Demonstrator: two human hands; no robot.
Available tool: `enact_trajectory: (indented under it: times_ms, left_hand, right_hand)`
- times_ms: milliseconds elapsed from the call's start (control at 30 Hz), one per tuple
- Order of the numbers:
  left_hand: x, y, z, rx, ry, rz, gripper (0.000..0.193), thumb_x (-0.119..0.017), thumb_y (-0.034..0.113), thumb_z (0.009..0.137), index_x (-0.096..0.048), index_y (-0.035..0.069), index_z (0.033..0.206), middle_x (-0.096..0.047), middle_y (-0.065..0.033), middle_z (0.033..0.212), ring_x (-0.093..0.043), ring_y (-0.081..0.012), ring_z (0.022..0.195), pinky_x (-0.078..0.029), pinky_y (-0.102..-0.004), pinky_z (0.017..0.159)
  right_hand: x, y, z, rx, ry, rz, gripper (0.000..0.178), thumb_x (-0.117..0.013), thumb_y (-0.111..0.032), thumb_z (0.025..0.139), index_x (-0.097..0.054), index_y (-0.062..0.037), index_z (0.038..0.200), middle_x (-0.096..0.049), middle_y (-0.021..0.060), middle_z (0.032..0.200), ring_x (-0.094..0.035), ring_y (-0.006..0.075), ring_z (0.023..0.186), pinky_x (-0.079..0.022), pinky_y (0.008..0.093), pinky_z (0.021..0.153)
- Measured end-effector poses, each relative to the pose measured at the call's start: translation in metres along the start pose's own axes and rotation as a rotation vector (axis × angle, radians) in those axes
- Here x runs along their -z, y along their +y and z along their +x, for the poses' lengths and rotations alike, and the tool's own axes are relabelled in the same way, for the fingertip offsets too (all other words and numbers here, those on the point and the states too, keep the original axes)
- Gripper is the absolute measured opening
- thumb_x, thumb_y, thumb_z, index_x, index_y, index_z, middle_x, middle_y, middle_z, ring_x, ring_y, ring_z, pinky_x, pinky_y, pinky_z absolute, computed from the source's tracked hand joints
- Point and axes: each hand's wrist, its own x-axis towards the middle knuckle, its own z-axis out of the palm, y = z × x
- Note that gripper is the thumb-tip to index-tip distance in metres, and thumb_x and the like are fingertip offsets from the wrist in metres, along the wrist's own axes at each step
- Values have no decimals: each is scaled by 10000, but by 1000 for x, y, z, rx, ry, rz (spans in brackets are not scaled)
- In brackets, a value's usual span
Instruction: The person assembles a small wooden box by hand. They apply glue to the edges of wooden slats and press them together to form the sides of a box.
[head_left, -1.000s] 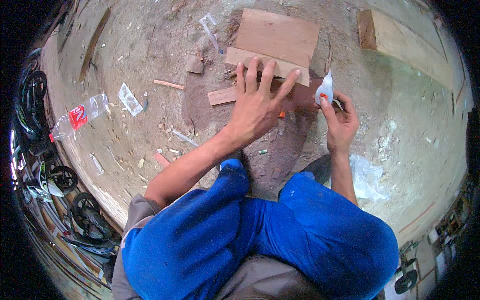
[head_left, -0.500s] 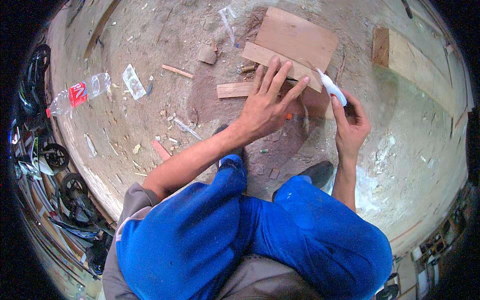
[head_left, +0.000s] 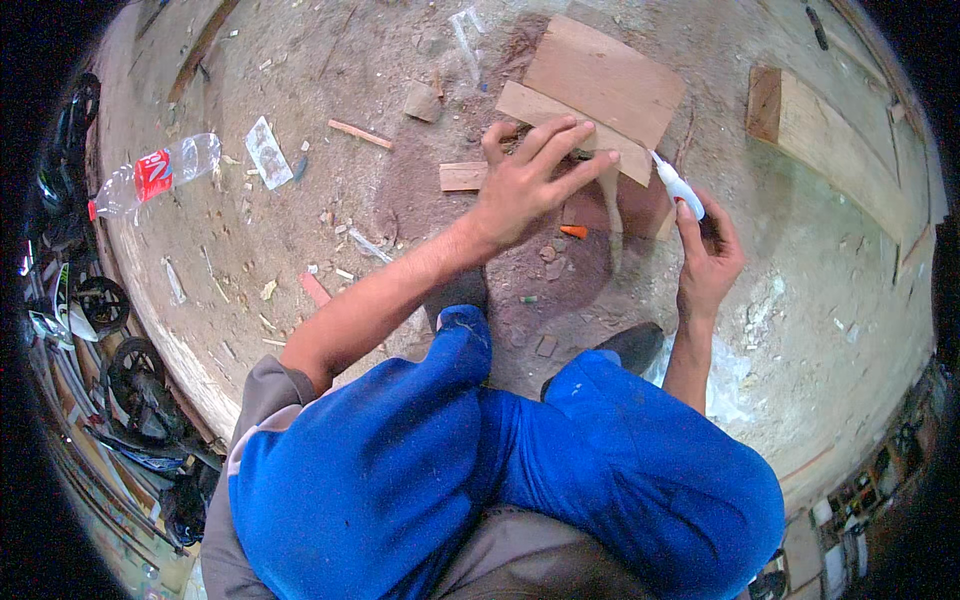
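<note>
My left hand (head_left: 530,185) reaches palm down to a narrow wooden strip (head_left: 535,108). Its fingers are spread and a little bent, with the tips and thumb on the strip. The strip lies along the near edge of a wider wooden board (head_left: 605,80). Closed round a small white glue bottle (head_left: 682,192) with a thin nozzle is my right hand (head_left: 708,258). The nozzle points away from me, at the right end of the seam between strip and board; whether it touches is unclear. An orange cap (head_left: 573,232) lies on the ground below my left hand.
A short piece of wood (head_left: 461,177) lies left of my left hand. Farther right is a thick wooden beam (head_left: 840,135). A clear plastic bottle (head_left: 190,160) with a red label lies at left. Scraps litter the dirt floor, and motorbike-like parts (head_left: 140,385) stand at the left rim.
My left fingers have bent more and drawn slightly back across the strip. The glue bottle has shifted a little right and toward me. The orange cap shows more fully.
</note>
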Motion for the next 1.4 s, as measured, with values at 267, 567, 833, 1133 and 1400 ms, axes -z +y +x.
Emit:
enact_trajectory:
  times_ms: [267,567,833,1133,1400]
  left_hand:
    - [2,-40,29,-290,127,44,443,-685,311,807,-741,373,1242,-664,101,1202,-598,-113,1124,-364,-410,978]
    - [-7,-60,32,-421,137,-32,515,-747,394,752,-743,325,1263,-679,100,1216,-627,-123,1087,-398,-396,984]
    - [-2,-50,35,-328,141,-140,375,-830,333,764,-793,263,1131,-697,79,1182,-642,-152,1073,-383,-410,1021]
    - [0,-19,49,-126,167,-135,168,-828,315,778,-756,192,867,-668,51,972,-608,-171,981,-377,-381,914]
    - [2,-9,55,-110,110,-120,152,-846,246,777,-762,164,873,-680,24,968,-634,-208,962,-428,-384,867]
  right_hand:
    - [14,11,-10,-141,62,95,261,-778,-95,943,-728,22,1170,-721,57,1049,-651,101,943,-516,242,822]
    - [16,14,-13,-134,70,135,280,-758,-64,952,-709,38,1208,-722,92,1103,-664,133,989,-531,272,879]
    - [15,34,-16,-203,42,421,259,-754,-49,948,-696,46,1182,-725,92,1073,-691,150,950,-558,297,880]
    - [14,19,-6,-142,14,273,288,-774,-105,949,-701,40,1187,-724,67,1060,-666,122,944,-539,268,854]
    - [16,4,7,-47,-19,200,282,-756,-103,962,-709,36,1203,-742,84,1097,-678,122,991,-536,264,866]
